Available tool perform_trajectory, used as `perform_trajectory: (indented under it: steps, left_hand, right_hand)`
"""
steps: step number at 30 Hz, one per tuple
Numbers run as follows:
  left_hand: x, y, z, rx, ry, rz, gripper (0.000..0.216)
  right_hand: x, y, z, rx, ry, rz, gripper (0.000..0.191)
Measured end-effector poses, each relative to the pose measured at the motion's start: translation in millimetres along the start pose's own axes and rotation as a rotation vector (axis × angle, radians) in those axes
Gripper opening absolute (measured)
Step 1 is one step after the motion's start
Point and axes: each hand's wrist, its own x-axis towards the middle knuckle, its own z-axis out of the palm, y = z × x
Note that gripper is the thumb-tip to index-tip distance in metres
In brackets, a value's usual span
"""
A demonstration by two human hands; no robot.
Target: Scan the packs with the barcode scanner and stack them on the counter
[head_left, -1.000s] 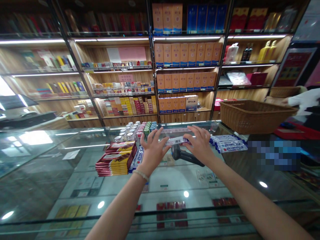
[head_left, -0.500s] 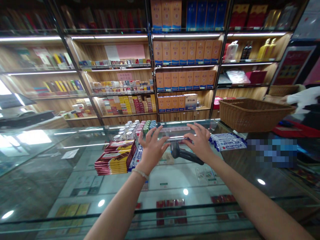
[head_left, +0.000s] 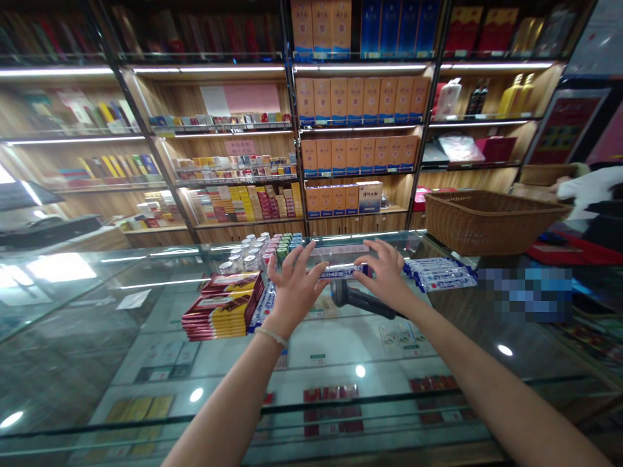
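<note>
Between my two hands is a slim blue-and-white candy pack [head_left: 344, 272], held level above the glass counter. My left hand [head_left: 298, 285] pinches its left end between thumb and fingers. At the other end, the thumb and fingers of my right hand [head_left: 384, 277] close on the pack. Just below it lies a black handheld scanner [head_left: 363, 300], its handle toward the right. Left of my left hand are stacked red-and-yellow chocolate wafer packs [head_left: 224, 308], with similar blue packs [head_left: 263, 307] beside them. More blue-and-white packs [head_left: 440, 274] lie in a pile right of my right hand.
Small cans [head_left: 250, 253] stand in rows behind the wafer packs. A wicker basket [head_left: 491, 224] sits at the right of the glass counter [head_left: 341, 370]. Shelves of orange boxes [head_left: 357, 155] line the back wall. A person's white sleeve [head_left: 591, 191] shows far right.
The candy pack between my hands has turned so that its printed blue face shows; before, it looked like a thin bright strip. My hands stay in nearly the same place.
</note>
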Motion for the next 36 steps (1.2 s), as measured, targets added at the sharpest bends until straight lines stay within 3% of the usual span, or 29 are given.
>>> perform_trajectory:
  steps: [3,6,16,23,29,36]
  left_hand:
    - [0,0,-1,-0.037,-0.022,-0.022,0.023]
    - [0,0,-1,-0.033,-0.025,-0.020,0.023]
    - [-1,0,1,-0.016,-0.047,0.000,0.026]
    - [2,5,2,-0.051,-0.023,0.012,0.025]
    - [16,31,0,-0.097,-0.057,0.096,0.027]
    - [50,84,1,-0.176,-0.091,0.143,0.027]
  right_hand:
    - [-2,-4,-5,-0.096,0.029,-0.127,0.031]
    - [-3,-7,-7,-0.163,0.042,-0.191,0.029]
    - [-3,-3,-4,-0.267,0.123,-0.243,0.025]
    - [0,6,-22,-0.278,0.077,-0.251,0.024]
    - [-14,32,-54,-0.303,0.007,-0.194,0.027]
    - [-29,67,-101,-0.338,0.054,-0.100,0.024]
